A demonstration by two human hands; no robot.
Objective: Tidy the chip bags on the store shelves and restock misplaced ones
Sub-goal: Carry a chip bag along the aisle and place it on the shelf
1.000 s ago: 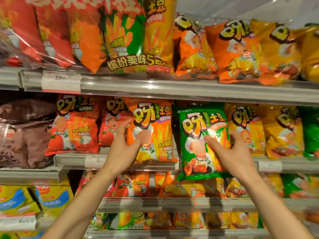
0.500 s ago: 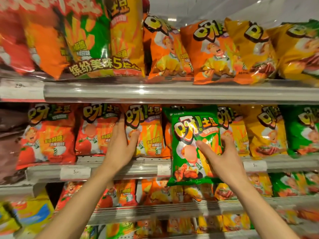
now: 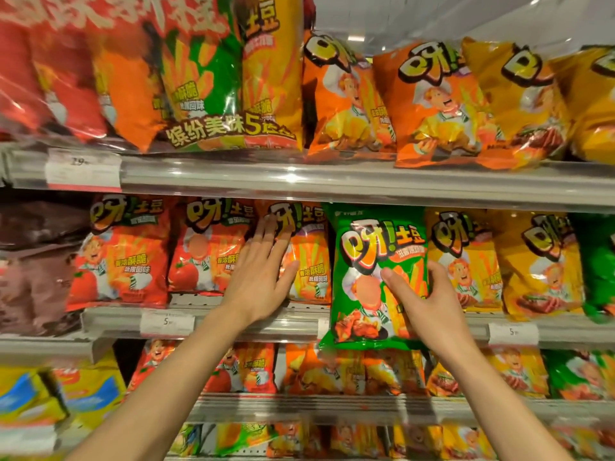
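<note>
Head view: right hand grips green bag.

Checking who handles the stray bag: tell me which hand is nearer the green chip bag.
Right. The right hand grips the green chip bag at its right side; the left hand lies flat on the orange bag beside it.

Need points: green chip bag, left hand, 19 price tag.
green chip bag (image 3: pixel 366 314), head view, lower front of the bag.
left hand (image 3: pixel 258 277), head view, back of the hand.
19 price tag (image 3: pixel 83 169), head view, middle of the label on the upper shelf rail.
</note>
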